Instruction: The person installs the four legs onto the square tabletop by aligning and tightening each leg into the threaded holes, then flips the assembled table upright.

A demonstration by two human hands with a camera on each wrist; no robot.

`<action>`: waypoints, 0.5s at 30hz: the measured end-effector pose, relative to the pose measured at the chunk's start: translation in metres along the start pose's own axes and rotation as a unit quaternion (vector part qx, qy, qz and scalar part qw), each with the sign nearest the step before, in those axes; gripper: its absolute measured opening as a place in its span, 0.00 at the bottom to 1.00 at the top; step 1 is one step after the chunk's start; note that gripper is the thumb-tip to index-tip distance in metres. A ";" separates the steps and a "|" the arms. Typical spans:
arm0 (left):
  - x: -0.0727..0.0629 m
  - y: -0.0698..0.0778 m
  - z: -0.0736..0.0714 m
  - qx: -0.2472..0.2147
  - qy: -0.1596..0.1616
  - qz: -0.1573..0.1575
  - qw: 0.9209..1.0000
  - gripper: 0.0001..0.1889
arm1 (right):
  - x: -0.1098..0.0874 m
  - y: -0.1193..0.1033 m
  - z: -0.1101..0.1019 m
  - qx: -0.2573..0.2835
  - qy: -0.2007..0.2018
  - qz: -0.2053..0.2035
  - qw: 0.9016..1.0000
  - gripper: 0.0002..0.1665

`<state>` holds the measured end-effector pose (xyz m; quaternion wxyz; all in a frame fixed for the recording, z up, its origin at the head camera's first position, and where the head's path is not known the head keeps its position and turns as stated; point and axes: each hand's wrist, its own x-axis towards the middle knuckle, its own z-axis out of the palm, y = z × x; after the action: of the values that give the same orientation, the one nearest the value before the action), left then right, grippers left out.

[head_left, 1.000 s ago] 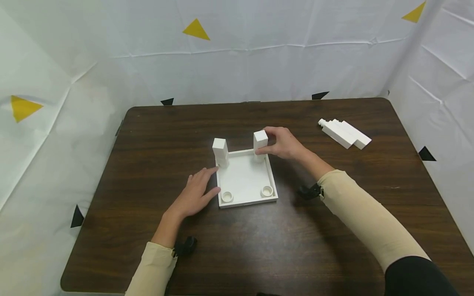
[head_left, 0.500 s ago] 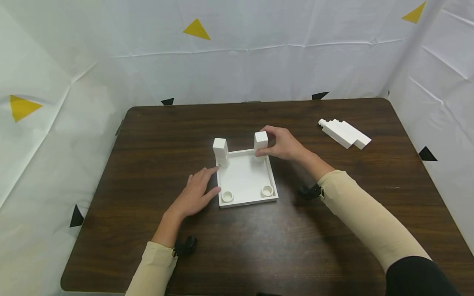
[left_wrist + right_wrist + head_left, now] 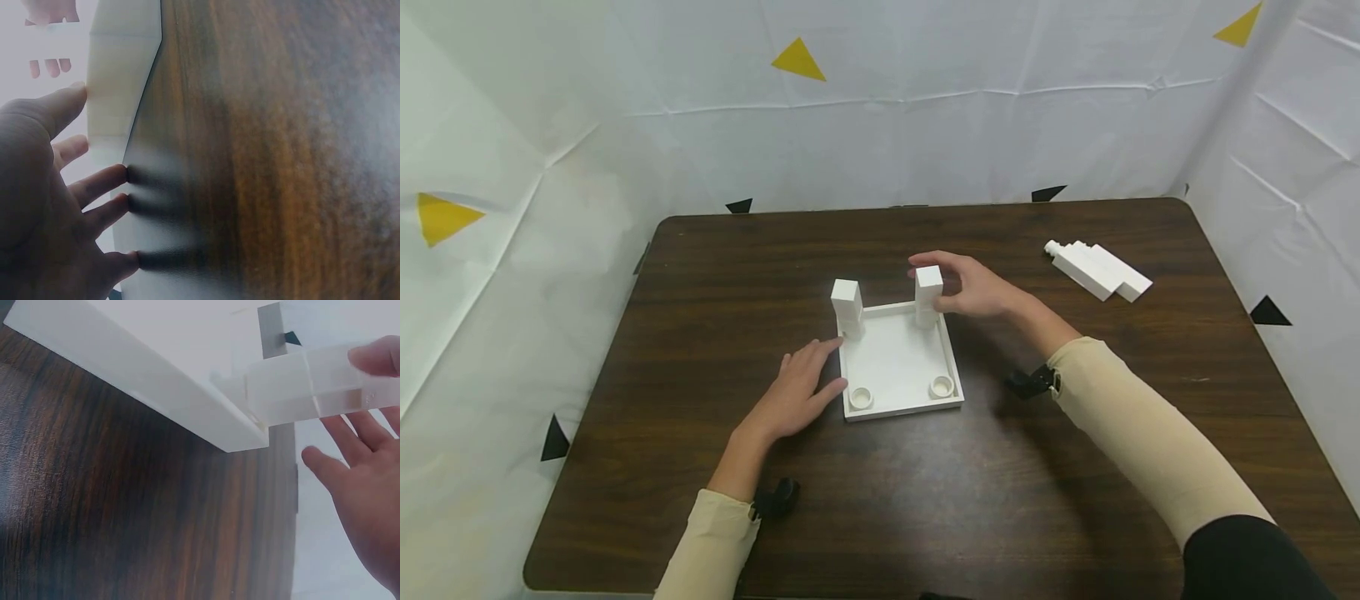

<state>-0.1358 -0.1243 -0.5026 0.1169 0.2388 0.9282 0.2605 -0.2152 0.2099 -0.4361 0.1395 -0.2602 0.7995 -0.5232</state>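
Brown wood surface [image 3: 895,500] carries everything. White tray [image 3: 895,358] sits mid-surface, low walls, one side toward the near edge, probably so both arms reach its corners. Left grip [image 3: 793,392] spread, holding nothing, fingertips and thumb on tray's left wall; likely bracing it against sliding. Right grip [image 3: 973,287] also open, thumb and fingers either side of the right post [image 3: 928,287], not clenched; contact unclear. Post stands unsupported or nearly so, upright at tray's far right corner; left post [image 3: 847,304] matches at far left corner. Bases presumably sit in cups; how firmly, can't tell. Loose posts [image 3: 1086,271] lie side by side near surface's far right corner, stub ends toward far edge, likely parked within right-arm reach. Left cup [image 3: 861,399] and right cup [image 3: 942,387], no posts in them, mark tray's near corners.
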 end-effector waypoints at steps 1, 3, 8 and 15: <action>0.000 0.000 0.000 0.001 0.000 -0.001 1.000 0.35 | 0.000 0.000 -0.001 0.008 -0.008 -0.004 1.000 0.41; 0.000 0.001 0.000 0.001 0.000 -0.003 1.000 0.34 | 0.001 0.002 -0.002 0.017 -0.023 -0.011 1.000 0.41; 0.001 0.000 0.001 0.000 0.000 -0.001 1.000 0.34 | 0.002 0.003 -0.004 0.031 -0.053 -0.016 0.998 0.35; 0.001 0.000 0.001 -0.001 0.000 -0.002 1.000 0.34 | 0.002 0.007 -0.007 0.039 -0.075 -0.011 0.996 0.29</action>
<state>-0.1363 -0.1235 -0.5038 0.1174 0.2370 0.9284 0.2608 -0.2223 0.2162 -0.4397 0.2033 -0.3019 0.7628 -0.5344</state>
